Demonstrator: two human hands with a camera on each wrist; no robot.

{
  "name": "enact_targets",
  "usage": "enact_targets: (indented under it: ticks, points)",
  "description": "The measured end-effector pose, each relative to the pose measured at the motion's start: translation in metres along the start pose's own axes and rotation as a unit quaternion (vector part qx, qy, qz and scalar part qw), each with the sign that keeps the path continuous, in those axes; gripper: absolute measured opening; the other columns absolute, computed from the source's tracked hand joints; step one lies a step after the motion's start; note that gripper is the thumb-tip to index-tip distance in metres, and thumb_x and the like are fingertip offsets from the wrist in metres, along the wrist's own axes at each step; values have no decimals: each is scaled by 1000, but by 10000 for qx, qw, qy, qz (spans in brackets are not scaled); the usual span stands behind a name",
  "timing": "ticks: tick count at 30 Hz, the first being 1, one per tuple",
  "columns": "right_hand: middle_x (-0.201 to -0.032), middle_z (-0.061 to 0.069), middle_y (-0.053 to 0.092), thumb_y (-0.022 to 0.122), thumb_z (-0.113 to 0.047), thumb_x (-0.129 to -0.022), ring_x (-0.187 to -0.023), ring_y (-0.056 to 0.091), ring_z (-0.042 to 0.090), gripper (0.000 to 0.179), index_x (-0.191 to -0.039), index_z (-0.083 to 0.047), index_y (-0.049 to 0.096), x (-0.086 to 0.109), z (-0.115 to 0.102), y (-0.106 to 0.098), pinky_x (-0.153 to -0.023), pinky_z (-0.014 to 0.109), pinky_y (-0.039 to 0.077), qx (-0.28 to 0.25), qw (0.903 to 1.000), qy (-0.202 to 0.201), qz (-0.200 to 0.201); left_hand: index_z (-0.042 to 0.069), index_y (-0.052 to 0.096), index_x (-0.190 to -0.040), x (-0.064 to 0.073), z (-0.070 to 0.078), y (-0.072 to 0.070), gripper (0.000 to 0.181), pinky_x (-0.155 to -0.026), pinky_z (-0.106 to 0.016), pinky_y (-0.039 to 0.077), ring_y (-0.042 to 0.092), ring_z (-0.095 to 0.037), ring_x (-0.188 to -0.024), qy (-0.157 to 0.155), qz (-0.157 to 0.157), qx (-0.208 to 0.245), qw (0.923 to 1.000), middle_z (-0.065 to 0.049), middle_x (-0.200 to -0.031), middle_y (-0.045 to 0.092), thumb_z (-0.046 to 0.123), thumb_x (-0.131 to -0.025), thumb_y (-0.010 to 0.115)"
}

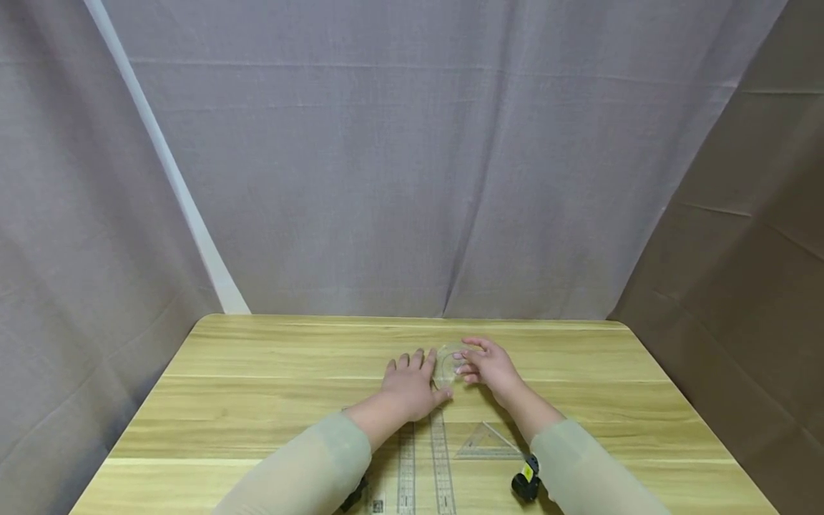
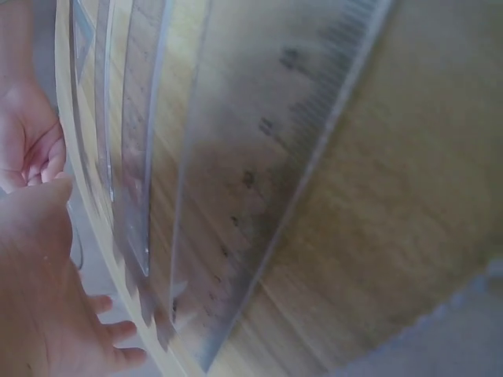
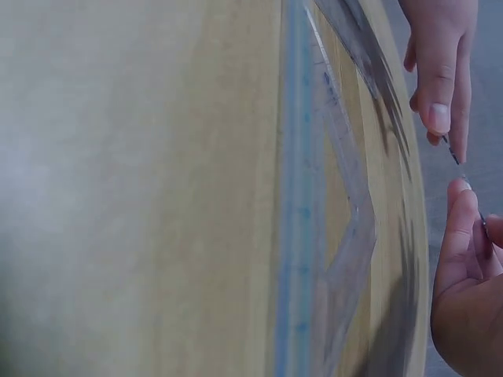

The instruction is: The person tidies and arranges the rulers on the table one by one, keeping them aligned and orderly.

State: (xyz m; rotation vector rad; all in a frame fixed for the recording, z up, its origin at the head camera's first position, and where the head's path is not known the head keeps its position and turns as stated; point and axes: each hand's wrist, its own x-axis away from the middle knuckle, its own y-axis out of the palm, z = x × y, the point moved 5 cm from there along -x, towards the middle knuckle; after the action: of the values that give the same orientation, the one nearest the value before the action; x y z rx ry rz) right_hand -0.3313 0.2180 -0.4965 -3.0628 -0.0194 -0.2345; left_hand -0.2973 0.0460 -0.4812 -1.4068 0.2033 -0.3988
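A clear, curved protractor (image 1: 445, 366) is between the two hands over the far middle of the table. My right hand (image 1: 492, 368) pinches its right side between thumb and fingers; the right wrist view shows its thin edge (image 3: 484, 223) there. My left hand (image 1: 410, 390) has its fingers spread and straight, with the thumb and index fingertip right at the protractor's left edge. Below the left hand lie clear rulers (image 1: 442, 465), side by side. A clear set square (image 1: 489, 452) rests flat near the right forearm.
Both hands are over the wooden table (image 1: 257, 386). Grey curtains (image 1: 386, 179) stand behind it and at the sides. Black wrist cameras (image 1: 526, 481) sit under the forearms. One ruler (image 2: 259, 181) with printed numbers lies close below the left wrist.
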Motion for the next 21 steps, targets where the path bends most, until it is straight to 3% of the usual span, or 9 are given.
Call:
enact_targets:
  ticks: [10,21]
  points:
    - [-124,18,65,52,-14,-103,-77,71,13,44,-145,-2,47,17,0,-8,-65,23,58,-38,9998,158,-89,22,17,-160,4,-2,-2,87,-117,-57,21,28,-38,-145,447,331,-186,9983,-10,-162,25,71,-93,43]
    - [-110,14,67,55,-10,-101,-83,72,20,47,-146,0,46,36,-2,-16,-67,25,58,87,9999,128,-26,25,16,-160,5,-1,-1,88,-118,-56,17,26,-37,-146,1001,628,-685,9906,-8,-163,22,74,-92,39]
